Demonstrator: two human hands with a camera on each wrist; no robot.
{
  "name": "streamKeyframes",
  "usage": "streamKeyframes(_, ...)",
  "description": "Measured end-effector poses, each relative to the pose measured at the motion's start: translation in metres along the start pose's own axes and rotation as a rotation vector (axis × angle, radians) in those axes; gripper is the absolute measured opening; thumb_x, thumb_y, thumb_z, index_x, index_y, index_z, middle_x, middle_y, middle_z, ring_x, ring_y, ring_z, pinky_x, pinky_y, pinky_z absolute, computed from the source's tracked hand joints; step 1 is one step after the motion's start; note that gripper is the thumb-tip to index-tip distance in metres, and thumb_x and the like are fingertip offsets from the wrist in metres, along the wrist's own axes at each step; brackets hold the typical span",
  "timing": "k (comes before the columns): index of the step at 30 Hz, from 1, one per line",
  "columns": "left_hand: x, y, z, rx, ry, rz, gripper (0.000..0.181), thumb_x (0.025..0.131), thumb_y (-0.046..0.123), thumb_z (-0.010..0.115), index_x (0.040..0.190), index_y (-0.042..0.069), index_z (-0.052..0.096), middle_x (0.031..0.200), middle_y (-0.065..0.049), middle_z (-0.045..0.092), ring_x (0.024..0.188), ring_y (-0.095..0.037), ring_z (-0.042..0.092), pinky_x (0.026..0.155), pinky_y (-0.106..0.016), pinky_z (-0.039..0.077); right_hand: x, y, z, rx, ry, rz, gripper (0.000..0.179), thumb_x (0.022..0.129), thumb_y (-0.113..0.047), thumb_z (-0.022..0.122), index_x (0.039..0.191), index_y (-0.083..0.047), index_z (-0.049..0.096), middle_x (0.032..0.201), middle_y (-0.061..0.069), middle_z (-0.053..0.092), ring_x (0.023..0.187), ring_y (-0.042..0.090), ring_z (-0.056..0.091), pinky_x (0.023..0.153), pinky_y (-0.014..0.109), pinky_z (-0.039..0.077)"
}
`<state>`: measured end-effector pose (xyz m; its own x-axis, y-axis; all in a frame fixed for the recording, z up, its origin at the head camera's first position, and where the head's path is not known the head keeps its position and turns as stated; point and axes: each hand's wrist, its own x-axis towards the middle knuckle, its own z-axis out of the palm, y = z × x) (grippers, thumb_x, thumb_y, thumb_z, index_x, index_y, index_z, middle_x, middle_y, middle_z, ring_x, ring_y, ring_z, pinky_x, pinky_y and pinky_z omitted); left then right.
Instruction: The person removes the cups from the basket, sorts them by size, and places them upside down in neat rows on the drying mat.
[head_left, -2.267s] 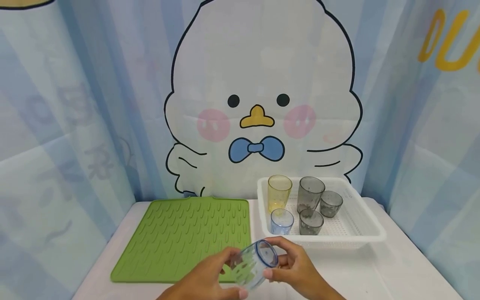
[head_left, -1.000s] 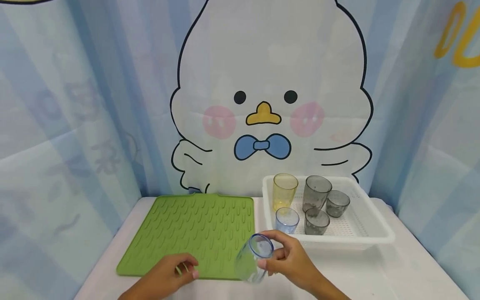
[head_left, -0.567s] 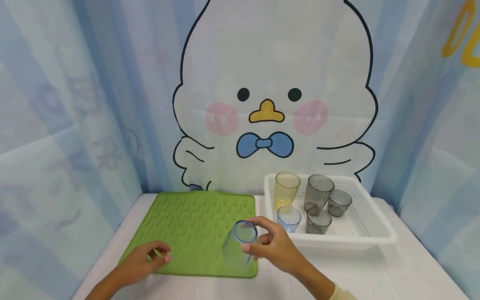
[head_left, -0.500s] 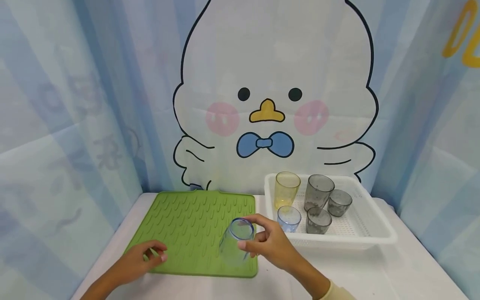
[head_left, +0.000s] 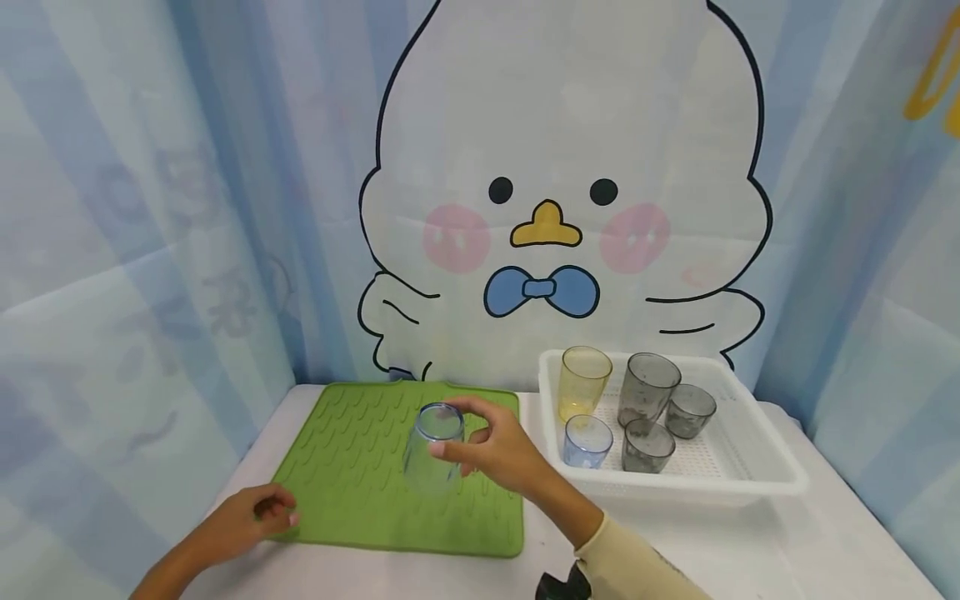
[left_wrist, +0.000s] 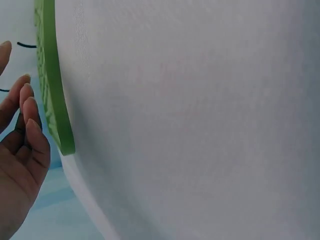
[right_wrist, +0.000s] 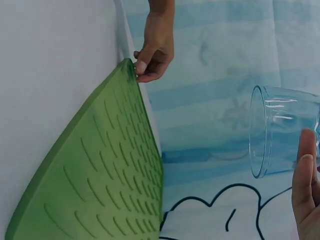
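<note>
My right hand [head_left: 487,446] holds a clear drinking glass [head_left: 429,467] with a blue tint, thumb and fingers near its upper end. The glass hangs above the green drying mat [head_left: 360,517], mouth down and slightly tilted. In the right wrist view the rim of the glass [right_wrist: 285,117] faces the mat side, apart from the mat, and fingers [right_wrist: 303,185] lie along its wall. My left hand [head_left: 243,521] is by the mat's front left corner, fingers loosely curled around nothing. In the left wrist view the left hand [left_wrist: 20,160] is beside the mat's edge [left_wrist: 57,100]; I cannot tell whether it touches.
A white perforated basket [head_left: 750,467] stands right of the mat. In it are a tall yellow glass [head_left: 581,387], a tall grey glass [head_left: 647,392], a small blue glass [head_left: 587,442] and two small grey glasses [head_left: 690,412]. A printed curtain [head_left: 547,125] surrounds the table.
The left hand has let go of the glass and moved left to the mat's corner. The right hand has turned the glass mouth down and carried it left over the mat.
</note>
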<state>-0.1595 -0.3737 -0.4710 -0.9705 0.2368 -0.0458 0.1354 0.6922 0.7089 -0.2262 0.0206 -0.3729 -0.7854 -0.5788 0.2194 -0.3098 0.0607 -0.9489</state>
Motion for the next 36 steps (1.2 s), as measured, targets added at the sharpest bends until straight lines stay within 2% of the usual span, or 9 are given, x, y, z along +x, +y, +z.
streamKeyframes(2, -0.002, -0.005, -0.002, -0.006, -0.003, 0.012, 0.028, 0.095, 0.022, 0.068, 0.107, -0.003, 0.065, 0.089, -0.005, 0.061, 0.077, 0.001, 0.052, 0.067, -0.023, 0.048, 0.01, 0.001, 0.004, -0.029, 0.004, 0.003, 0.058, 0.087, -0.032, 0.079, 0.137, -0.013, 0.058, 0.122, 0.012, 0.066, 0.057, 0.019, 0.065, 0.052, 0.028, 0.051)
streamKeyframes(8, -0.004, -0.019, -0.008, -0.032, -0.02, 0.04, 0.025, 0.094, 0.019, 0.07, 0.105, -0.003, 0.065, 0.087, -0.003, 0.059, 0.074, 0.001, 0.05, 0.065, -0.023, 0.046, 0.04, 0.005, 0.014, -0.07, 0.011, 0.028, 0.058, 0.087, -0.034, 0.079, 0.138, -0.016, 0.058, 0.131, 0.01, 0.061, 0.059, 0.024, 0.067, 0.059, 0.036, 0.056)
streamKeyframes(12, -0.002, -0.026, -0.008, -0.023, -0.018, 0.06, 0.026, 0.092, 0.018, 0.071, 0.104, -0.004, 0.065, 0.086, -0.003, 0.06, 0.074, 0.002, 0.051, 0.065, -0.023, 0.047, 0.058, 0.011, 0.019, -0.07, 0.011, 0.043, 0.063, 0.086, -0.034, 0.08, 0.139, -0.013, 0.056, 0.134, 0.011, 0.059, 0.061, 0.026, 0.068, 0.063, 0.039, 0.059)
streamKeyframes(15, -0.001, -0.029, -0.008, -0.031, -0.015, 0.052, 0.027, 0.091, 0.019, 0.073, 0.104, -0.004, 0.066, 0.086, -0.004, 0.06, 0.074, 0.002, 0.051, 0.065, -0.023, 0.048, 0.072, 0.018, 0.023, -0.077, 0.008, 0.048, 0.065, 0.085, -0.033, 0.081, 0.14, -0.011, 0.055, 0.135, 0.013, 0.057, 0.065, 0.028, 0.069, 0.064, 0.038, 0.059)
streamKeyframes(24, -0.003, -0.026, -0.012, -0.045, -0.036, -0.014, 0.029, 0.09, 0.017, 0.074, 0.105, -0.004, 0.064, 0.088, -0.005, 0.06, 0.076, -0.001, 0.052, 0.066, -0.023, 0.047, 0.107, 0.042, 0.037, -0.077, -0.002, 0.092, 0.067, 0.085, -0.033, 0.082, 0.142, -0.011, 0.054, 0.138, 0.012, 0.054, 0.071, 0.028, 0.072, 0.066, 0.035, 0.059)
streamKeyframes(31, -0.003, -0.021, -0.016, -0.047, -0.052, -0.023, 0.028, 0.089, 0.016, 0.075, 0.104, -0.004, 0.063, 0.087, -0.005, 0.06, 0.076, -0.004, 0.052, 0.066, -0.023, 0.047, 0.134, 0.057, 0.05, -0.052, 0.03, 0.121, 0.07, 0.084, -0.024, 0.083, 0.143, -0.004, 0.052, 0.137, 0.018, 0.054, 0.07, 0.016, 0.071, 0.068, 0.032, 0.059)
streamKeyframes(36, -0.003, -0.023, -0.013, -0.042, -0.043, -0.035, 0.027, 0.088, 0.016, 0.075, 0.103, -0.003, 0.064, 0.087, -0.004, 0.059, 0.075, -0.003, 0.052, 0.066, -0.023, 0.047, 0.149, 0.068, 0.059, -0.047, 0.051, 0.156, 0.07, 0.084, -0.023, 0.084, 0.143, -0.003, 0.052, 0.137, 0.019, 0.054, 0.073, 0.018, 0.073, 0.071, 0.032, 0.06)
